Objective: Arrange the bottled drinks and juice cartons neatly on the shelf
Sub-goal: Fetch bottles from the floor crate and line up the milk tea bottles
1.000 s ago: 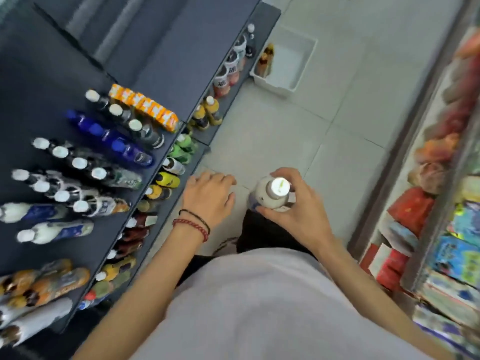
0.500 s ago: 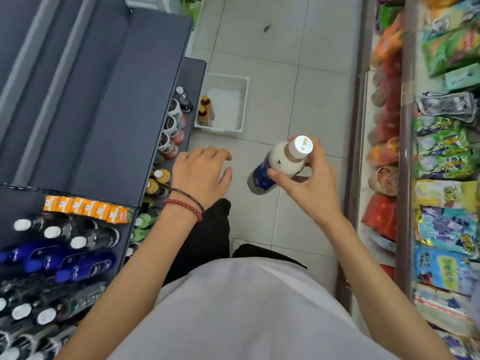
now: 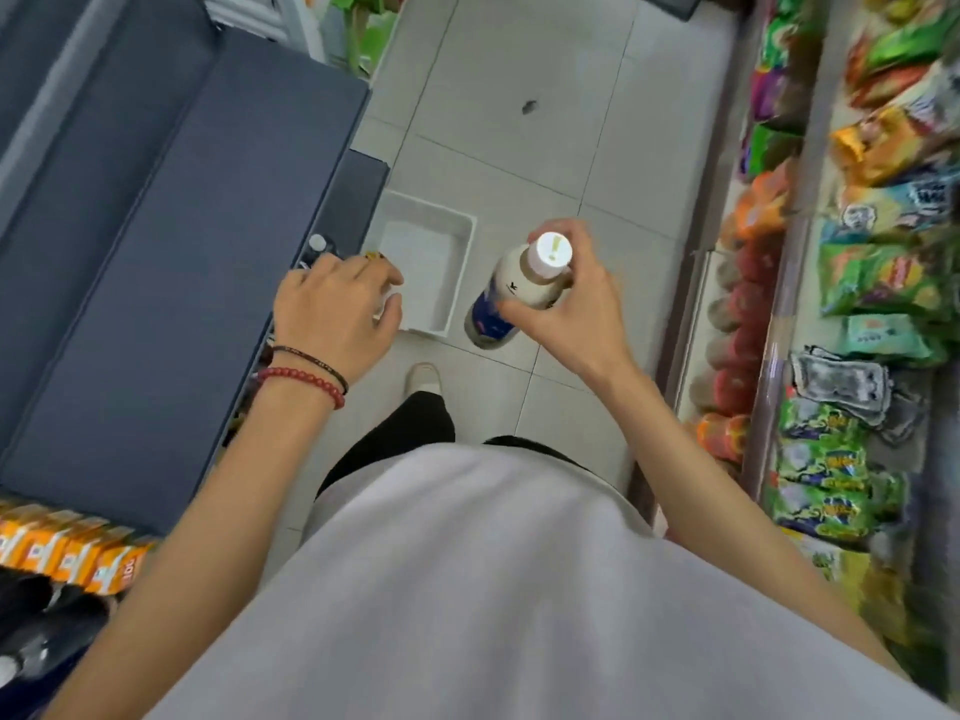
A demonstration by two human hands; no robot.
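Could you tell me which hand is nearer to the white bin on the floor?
Left. The left hand hovers above the white bin's left edge; the right hand, holding the bottle, is off to its right.

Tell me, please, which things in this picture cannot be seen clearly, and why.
Head view only:
1. Whether the left hand holds anything: its own back hides the fingers.
2. Label print on the bottle in the right hand: too small.
3. The orange cartons: cut off by the left edge.
4. The snack packs: blurred.
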